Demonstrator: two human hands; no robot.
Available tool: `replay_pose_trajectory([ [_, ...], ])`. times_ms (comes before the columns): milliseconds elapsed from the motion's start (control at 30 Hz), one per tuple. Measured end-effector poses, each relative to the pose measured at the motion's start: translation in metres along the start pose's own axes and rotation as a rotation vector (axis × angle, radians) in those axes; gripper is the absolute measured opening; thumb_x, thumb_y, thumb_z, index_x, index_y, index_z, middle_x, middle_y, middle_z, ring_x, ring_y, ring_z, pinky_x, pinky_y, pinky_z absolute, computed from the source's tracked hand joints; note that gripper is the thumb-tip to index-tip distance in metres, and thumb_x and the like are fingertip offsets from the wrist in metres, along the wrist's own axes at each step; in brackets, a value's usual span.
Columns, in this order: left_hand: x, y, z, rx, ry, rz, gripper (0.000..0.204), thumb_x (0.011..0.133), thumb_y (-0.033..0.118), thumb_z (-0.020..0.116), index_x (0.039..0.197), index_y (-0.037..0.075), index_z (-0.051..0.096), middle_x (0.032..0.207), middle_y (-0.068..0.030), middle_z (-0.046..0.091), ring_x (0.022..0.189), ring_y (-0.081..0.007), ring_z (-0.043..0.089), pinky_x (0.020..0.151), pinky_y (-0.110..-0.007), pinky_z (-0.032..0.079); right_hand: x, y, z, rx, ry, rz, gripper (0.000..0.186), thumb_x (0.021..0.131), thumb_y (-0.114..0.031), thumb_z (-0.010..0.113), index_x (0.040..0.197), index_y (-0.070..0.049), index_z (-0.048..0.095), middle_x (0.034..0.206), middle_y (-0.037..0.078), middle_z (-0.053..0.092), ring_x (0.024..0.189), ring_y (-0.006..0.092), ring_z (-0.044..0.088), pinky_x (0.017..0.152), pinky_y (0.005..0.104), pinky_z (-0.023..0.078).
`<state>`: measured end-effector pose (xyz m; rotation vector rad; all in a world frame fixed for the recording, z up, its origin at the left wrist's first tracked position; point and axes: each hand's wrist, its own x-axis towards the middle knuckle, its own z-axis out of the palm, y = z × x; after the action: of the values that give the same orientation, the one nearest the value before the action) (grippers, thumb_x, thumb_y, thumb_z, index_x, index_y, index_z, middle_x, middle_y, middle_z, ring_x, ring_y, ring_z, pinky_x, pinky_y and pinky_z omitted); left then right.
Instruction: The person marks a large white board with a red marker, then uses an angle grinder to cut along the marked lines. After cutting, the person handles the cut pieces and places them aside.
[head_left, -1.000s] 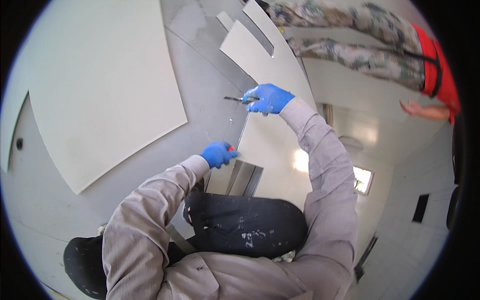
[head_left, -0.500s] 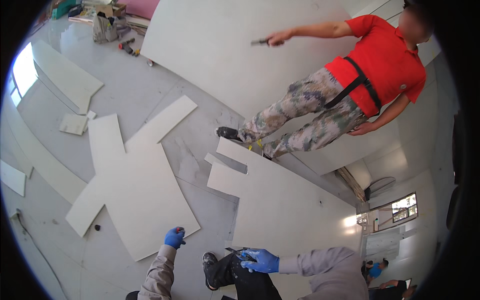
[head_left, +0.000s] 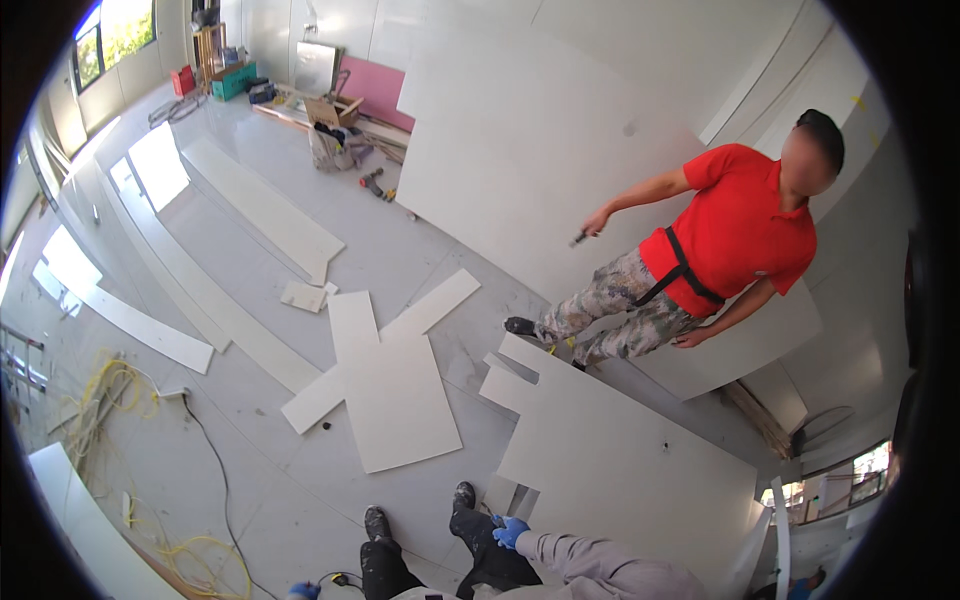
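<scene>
My right hand [head_left: 510, 532], in a blue glove, is closed round a slim dark knife-like tool, mostly hidden by the fingers. It hangs in front of my right thigh, beside the near-left corner of a large white panel [head_left: 620, 460] with notches cut in its far-left end. My left hand [head_left: 303, 592], also blue-gloved, shows only in part at the lower edge; its fingers are cut off from view. Ahead on the floor lies a white board [head_left: 400, 410]. White strip pieces [head_left: 445, 300] stick out diagonally on either side of it.
A person in a red shirt [head_left: 735, 215] stands beyond the panel, holding a small dark tool. Long white strips [head_left: 265, 210] lie on the left floor. A black cable [head_left: 215, 490] and yellow cords [head_left: 200, 560] trail nearby. A drill [head_left: 375, 185] and boxes [head_left: 235, 80] are farther back.
My view has lifted and takes in more of the room. My left hand has drawn back to the lower edge. The other person's outstretched arm has dropped lower.
</scene>
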<state>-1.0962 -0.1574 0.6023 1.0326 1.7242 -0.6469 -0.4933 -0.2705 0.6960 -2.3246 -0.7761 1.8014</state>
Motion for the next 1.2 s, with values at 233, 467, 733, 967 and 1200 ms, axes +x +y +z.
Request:
replay_pose_trajectory([
  [233,-0.107,0.029,-0.07,-0.229,0.053,0.182,0.03,0.098,0.027,0.059,0.086,0.006,0.077,0.079,-0.0115,0.075,0.071,-0.0223,0.072,0.068,-0.038,0.058,-0.166,-0.436,-0.094,-0.345,0.497,-1.321,0.036,0.095,-0.021,0.07,0.127,-0.006,0.066,0.09,0.017,0.072,0.072,0.0316,0.07,0.06,0.0399,0.055],
  [467,-0.156,0.053,-0.103,-0.34,0.148,0.317,0.026,0.099,0.024,0.06,0.093,0.005,0.076,0.084,-0.0099,0.076,0.074,-0.0199,0.071,0.071,-0.036,0.057,-0.368,-0.528,-0.16,-0.377,0.845,-1.964,0.031,0.083,-0.013,0.076,0.111,-0.005,0.067,0.085,0.015,0.068,0.072,0.0369,0.067,0.064,0.0453,0.053],
  [733,-0.202,-0.054,-0.093,-0.277,0.172,0.109,0.022,0.101,0.021,0.062,0.101,0.004,0.076,0.09,-0.0081,0.076,0.078,-0.0171,0.069,0.074,-0.033,0.056,-0.191,-0.034,-0.268,0.568,1.028,-0.477,0.019,0.092,-0.029,0.072,0.1,-0.013,0.066,0.083,0.008,0.069,0.066,0.0244,0.063,0.057,0.0376,0.05],
  [967,-0.192,-0.095,-0.084,-0.311,0.202,0.114,0.021,0.102,0.019,0.063,0.108,0.003,0.075,0.095,-0.0065,0.077,0.082,-0.0146,0.068,0.077,-0.031,0.056,-0.393,0.187,-0.365,1.732,1.275,-0.845,0.026,0.101,-0.048,0.064,0.102,-0.022,0.067,0.079,0.003,0.07,0.059,0.0154,0.06,0.05,0.0327,0.047],
  [1200,-0.115,0.051,-0.151,-0.567,0.276,0.593,0.021,0.103,0.017,0.065,0.115,0.001,0.075,0.1,-0.0049,0.077,0.085,-0.0122,0.067,0.08,-0.029,0.055,-0.324,-0.018,-0.206,1.353,1.117,-0.697,0.033,0.101,-0.045,0.064,0.116,-0.015,0.068,0.081,0.004,0.07,0.058,0.0143,0.06,0.052,0.0289,0.048],
])
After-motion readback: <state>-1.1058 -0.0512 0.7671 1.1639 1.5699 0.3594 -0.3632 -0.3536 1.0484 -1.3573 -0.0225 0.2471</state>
